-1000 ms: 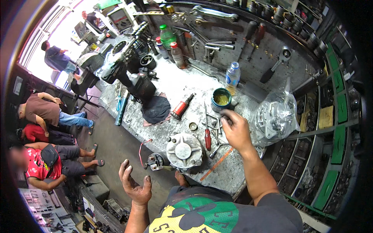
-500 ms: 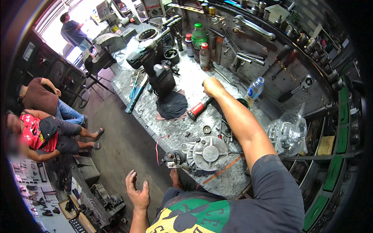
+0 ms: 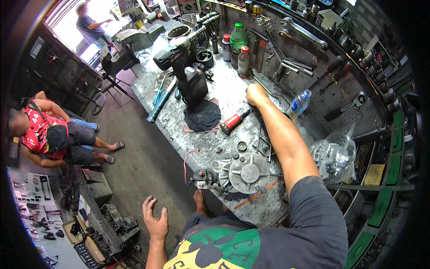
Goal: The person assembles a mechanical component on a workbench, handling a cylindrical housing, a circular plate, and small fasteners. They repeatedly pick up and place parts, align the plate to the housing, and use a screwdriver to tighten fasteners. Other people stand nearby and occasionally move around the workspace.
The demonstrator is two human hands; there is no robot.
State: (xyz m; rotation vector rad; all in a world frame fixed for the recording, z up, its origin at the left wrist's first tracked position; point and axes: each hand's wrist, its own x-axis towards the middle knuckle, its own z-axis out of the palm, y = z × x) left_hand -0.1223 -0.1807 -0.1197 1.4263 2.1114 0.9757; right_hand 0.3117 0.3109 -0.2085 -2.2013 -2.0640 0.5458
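My right hand is stretched far across the workbench, its fingers curled down against the bright top. What it may hold is hidden under the fingers. Just left of it lies a red and black handheld tool. My left hand hangs over the floor beside the bench, fingers apart and holding nothing. At the near bench edge sits a round grey metal motor unit with a cylindrical solenoid at its left and a thin red wire. A small metal ring lies behind it.
A black cordless impact wrench stands beyond a dark cloth. Bottles, including a green one, stand along the back; a clear water bottle is right of my forearm. A bagged metal part lies further right. A person in red is at left.
My right hand has shifted slightly right, away from the red tool. The whole view has moved a little. The person in red has leaned over, now mostly covering the person in brown.
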